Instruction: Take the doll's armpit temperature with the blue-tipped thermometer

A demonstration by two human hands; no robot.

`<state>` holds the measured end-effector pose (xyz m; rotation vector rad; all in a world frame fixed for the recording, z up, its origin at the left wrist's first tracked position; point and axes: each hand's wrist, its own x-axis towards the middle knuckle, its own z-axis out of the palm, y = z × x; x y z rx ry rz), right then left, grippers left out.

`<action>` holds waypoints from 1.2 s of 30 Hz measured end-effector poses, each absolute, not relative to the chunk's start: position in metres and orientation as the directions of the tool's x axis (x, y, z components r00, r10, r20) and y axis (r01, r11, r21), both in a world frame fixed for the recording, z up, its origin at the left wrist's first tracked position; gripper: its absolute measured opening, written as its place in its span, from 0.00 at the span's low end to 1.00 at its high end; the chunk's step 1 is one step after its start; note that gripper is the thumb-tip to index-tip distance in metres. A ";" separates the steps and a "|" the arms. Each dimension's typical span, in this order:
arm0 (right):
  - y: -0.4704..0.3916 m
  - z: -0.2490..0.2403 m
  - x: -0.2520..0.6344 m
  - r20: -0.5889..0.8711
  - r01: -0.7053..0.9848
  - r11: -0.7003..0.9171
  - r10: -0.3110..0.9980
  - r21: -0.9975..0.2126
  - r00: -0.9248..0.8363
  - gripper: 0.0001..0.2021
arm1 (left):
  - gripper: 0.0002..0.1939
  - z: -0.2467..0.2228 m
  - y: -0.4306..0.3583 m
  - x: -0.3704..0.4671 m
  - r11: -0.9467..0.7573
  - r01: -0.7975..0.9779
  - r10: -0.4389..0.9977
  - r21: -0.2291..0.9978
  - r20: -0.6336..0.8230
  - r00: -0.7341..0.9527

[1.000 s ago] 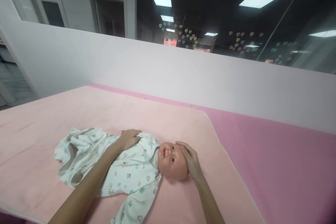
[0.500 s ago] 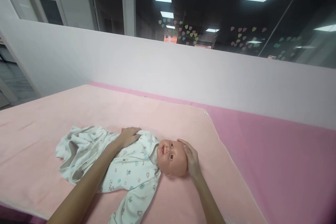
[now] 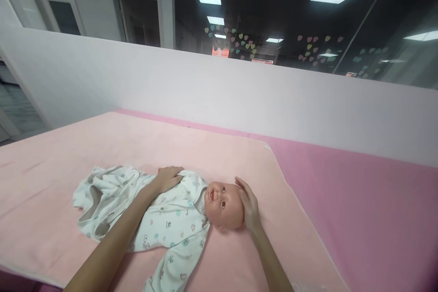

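Note:
A baby doll (image 3: 224, 205) lies on its back with its head to the right, its eyes and open mouth showing. It wears a white patterned romper (image 3: 167, 226), whose near sleeve stretches toward me and whose loose legs are bunched at the left. Across the doll's far side rests my left hand (image 3: 168, 179), fingers extended over the cloth near the far sleeve; a bit of the doll's far hand shows just beyond it. My right hand (image 3: 251, 205) is curved around the crown of the head, its fingers outstretched, the index fingertip slightly raised off the scalp.
Beneath the doll spreads a peach-pink sheet (image 3: 219, 155) over a darker pink mat (image 3: 359, 200). A white low wall (image 3: 239, 96) runs along the far side, with dark glass bearing heart stickers (image 3: 244, 43) above it. Doorways stand at the back left.
My right fingers have lifted slightly and loosened from the doll's head. My left hand stays in place on the doll. The view has shifted a little.

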<state>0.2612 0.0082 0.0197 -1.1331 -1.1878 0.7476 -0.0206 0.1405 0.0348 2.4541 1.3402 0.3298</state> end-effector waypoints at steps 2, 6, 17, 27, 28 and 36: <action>0.009 0.020 0.262 0.281 0.077 0.271 0.940 -0.960 0.196 0.21 | 0.18 0.035 0.140 -0.020 -0.502 0.772 0.848 0.390 0.046 0.528; 0.011 0.020 0.263 0.259 0.051 0.254 0.953 -0.966 0.160 0.20 | 0.18 0.035 0.140 -0.020 -0.505 0.772 0.848 0.387 0.054 0.528; 0.010 0.018 0.264 0.329 0.101 0.313 0.900 -0.944 0.286 0.23 | 0.18 0.034 0.141 -0.021 -0.515 0.764 0.841 0.388 0.060 0.537; 0.011 0.018 0.266 0.247 0.047 0.243 0.954 -0.969 0.167 0.22 | 0.17 0.035 0.140 -0.021 -0.512 0.755 0.841 0.409 0.057 0.539; 0.011 0.017 0.266 0.257 0.052 0.251 0.948 -0.967 0.187 0.22 | 0.17 0.034 0.140 -0.021 -0.512 0.756 0.840 0.408 0.057 0.539; 0.011 0.017 0.265 0.244 0.011 0.248 0.943 -0.969 0.225 0.23 | 0.17 0.036 0.139 -0.020 -0.502 0.770 0.847 0.393 0.044 0.530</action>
